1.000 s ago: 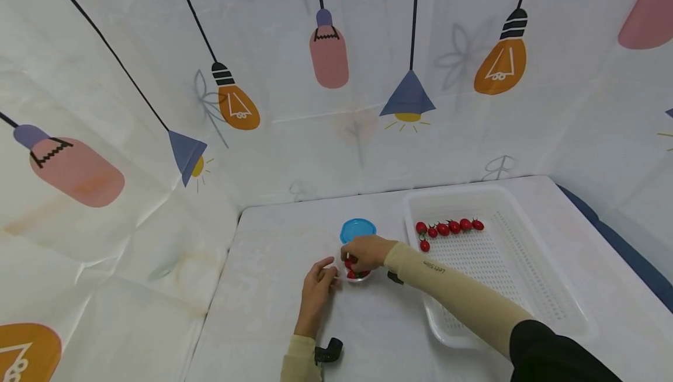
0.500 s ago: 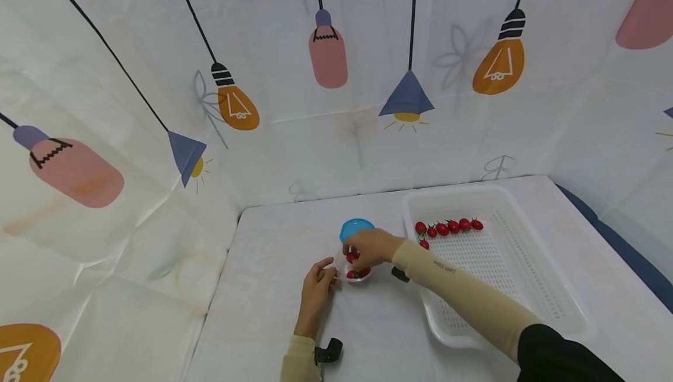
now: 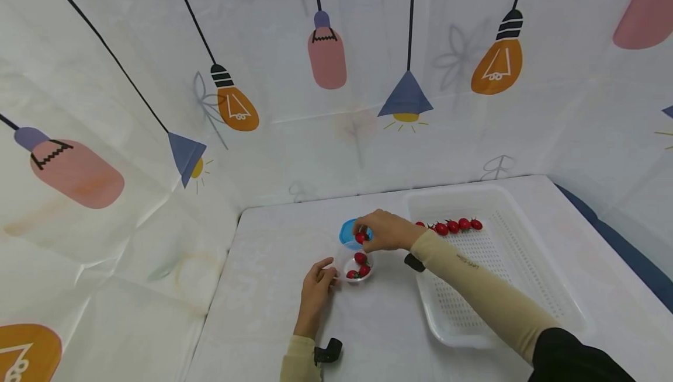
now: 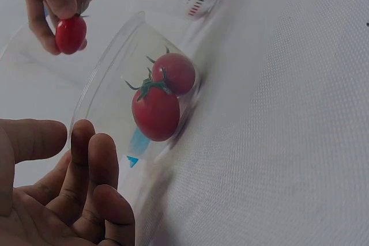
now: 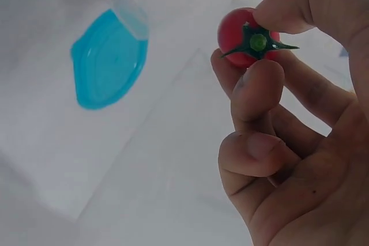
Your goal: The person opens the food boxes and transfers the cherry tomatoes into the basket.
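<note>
From right wrist view only, pinched tomato [image 5: 230, 31], calyx [image 5: 258, 42] face-on

From the head view I lose part of the tomato [image 3: 361, 238] and the blue lid [image 3: 345, 232] behind the right hand [image 3: 387, 231], and part of the white basket [image 3: 491, 256] behind the sleeve [image 3: 481, 282]. My right wrist view cuts off the clear cup [image 5: 128, 12] at the top; the left one crops the left hand [image 4: 63, 194].
</note>
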